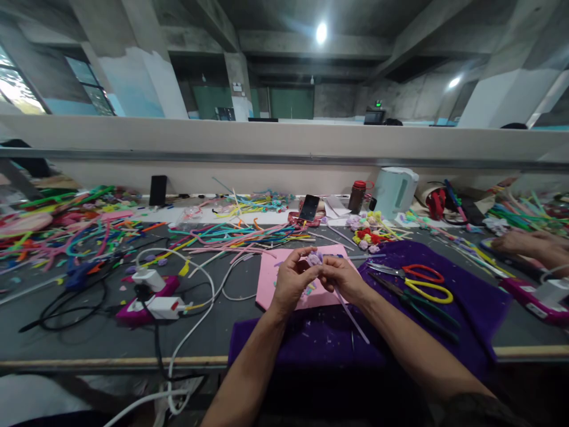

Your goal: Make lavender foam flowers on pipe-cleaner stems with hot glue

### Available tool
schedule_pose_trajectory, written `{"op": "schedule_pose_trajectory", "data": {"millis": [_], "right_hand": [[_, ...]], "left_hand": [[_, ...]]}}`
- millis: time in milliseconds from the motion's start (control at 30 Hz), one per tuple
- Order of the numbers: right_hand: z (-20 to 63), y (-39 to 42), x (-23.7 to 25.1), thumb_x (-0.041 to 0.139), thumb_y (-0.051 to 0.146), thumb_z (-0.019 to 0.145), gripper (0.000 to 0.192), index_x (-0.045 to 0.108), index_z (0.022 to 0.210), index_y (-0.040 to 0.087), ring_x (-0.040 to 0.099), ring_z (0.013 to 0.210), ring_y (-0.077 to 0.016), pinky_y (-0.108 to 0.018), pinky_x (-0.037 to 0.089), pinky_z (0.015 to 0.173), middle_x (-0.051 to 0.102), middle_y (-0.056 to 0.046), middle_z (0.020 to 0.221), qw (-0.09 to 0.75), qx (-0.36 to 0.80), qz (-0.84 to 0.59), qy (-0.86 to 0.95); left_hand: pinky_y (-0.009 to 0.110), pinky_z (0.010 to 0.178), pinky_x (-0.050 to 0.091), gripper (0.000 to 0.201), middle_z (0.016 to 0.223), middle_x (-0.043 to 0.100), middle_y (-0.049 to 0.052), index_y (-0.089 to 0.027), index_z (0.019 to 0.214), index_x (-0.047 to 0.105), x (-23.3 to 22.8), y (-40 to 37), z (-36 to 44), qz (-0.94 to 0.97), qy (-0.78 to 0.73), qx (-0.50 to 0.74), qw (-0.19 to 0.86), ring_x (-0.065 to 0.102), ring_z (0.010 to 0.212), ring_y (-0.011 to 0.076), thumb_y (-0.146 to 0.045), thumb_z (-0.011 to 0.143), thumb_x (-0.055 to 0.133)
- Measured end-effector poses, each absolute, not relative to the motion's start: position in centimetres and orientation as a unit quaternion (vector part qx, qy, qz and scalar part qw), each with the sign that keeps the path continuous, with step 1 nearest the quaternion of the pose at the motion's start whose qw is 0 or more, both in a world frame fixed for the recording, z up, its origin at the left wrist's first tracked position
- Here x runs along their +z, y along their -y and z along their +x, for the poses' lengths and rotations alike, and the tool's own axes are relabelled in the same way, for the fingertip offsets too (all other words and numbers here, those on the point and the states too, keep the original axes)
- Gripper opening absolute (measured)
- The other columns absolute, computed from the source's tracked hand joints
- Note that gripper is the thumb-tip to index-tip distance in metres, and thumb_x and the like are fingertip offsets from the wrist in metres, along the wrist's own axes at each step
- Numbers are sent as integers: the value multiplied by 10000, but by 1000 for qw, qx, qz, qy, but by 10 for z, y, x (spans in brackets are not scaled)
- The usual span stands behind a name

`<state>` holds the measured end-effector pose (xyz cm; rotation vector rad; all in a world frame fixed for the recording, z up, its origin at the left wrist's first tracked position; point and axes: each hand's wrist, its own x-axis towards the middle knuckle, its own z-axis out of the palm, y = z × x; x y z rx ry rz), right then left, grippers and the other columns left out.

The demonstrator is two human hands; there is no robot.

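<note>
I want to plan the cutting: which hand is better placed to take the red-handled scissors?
The right hand, probably. The red-handled scissors lie on the purple cloth on its side; the left hand would have to cross over, and both pinch the small lilac flower.

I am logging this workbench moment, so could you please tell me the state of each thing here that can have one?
left hand: closed, pinching the lilac flower
right hand: closed on the flower and its stem
lilac flower: held up between both hands
scissors: lying flat on the purple cloth, blades shut
phone: propped up, screen dark
kettle: upright, lid shut
power strip: plugs inserted
</note>
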<state>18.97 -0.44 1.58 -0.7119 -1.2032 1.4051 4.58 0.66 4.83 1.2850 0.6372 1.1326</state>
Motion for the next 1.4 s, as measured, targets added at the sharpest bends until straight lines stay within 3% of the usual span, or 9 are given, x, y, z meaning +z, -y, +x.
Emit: {"op": "schedule_pose_trajectory", "data": {"millis": [200, 333, 400, 500, 667, 967, 1133, 1400], "right_hand": [[189, 4, 15, 668, 398, 691, 312, 481, 632, 156, 378, 354, -43, -166, 277, 348, 494, 45, 491, 551, 588, -302, 509], [190, 5, 17, 654, 412, 704, 297, 519, 674, 149, 371, 360, -41, -167, 269, 352, 482, 48, 500, 563, 577, -307, 506], [190, 5, 18, 647, 426, 707, 301, 536, 699, 146, 365, 363, -40, -168, 262, 350, 472, 51, 500, 571, 571, -311, 502], [190, 4, 18, 648, 442, 700, 318, 526, 678, 148, 362, 360, -38, -170, 256, 347, 485, 46, 504, 574, 568, -314, 499], [186, 6, 19, 619, 462, 724, 357, 504, 603, 146, 373, 351, -39, -172, 252, 339, 500, 37, 491, 571, 565, -321, 502], [182, 11, 25, 608, 443, 737, 316, 577, 689, 132, 409, 346, -45, -166, 278, 336, 504, 42, 495, 545, 585, -312, 513], [185, 8, 23, 639, 374, 724, 255, 587, 672, 130, 394, 332, -35, -152, 255, 322, 490, 53, 454, 551, 581, -319, 506], [186, 6, 21, 623, 395, 735, 279, 569, 681, 127, 404, 313, -31, -142, 277, 309, 512, 44, 468, 539, 608, -316, 489]], "left_hand": [[174, 424, 325, 383, 557, 531, -48, -172, 972, 599, 45, -9, 46, 568, -280, 498, 593, 399, 436, 53, -239, 611, 708], [193, 534, 396, 538, 778, 618, 14, -189, 1064, 579, 40, -12, 49, 572, -274, 507, 584, 527, 630, 106, -191, 551, 743], [197, 556, 400, 509, 838, 623, 31, -184, 1021, 605, 38, -14, 50, 584, -276, 496, 581, 540, 691, 125, -188, 534, 750], [189, 490, 356, 333, 722, 602, 13, -157, 883, 643, 36, -15, 51, 583, -284, 476, 594, 497, 588, 101, -247, 574, 728], [180, 398, 254, 263, 579, 537, -33, -145, 783, 646, 33, -19, 52, 528, -287, 473, 645, 363, 426, 41, -290, 578, 724], [122, 321, 175, 313, 642, 517, -22, -133, 839, 607, 36, -28, 46, 376, -240, 454, 771, 398, 455, 21, -288, 596, 728], [114, 325, 207, 352, 561, 497, -34, -118, 883, 623, 33, -29, 48, 379, -247, 428, 783, 393, 423, 16, -349, 631, 708], [120, 335, 197, 338, 542, 519, -34, -113, 850, 638, 32, -26, 49, 393, -272, 456, 751, 408, 416, 15, -280, 580, 752]]}}
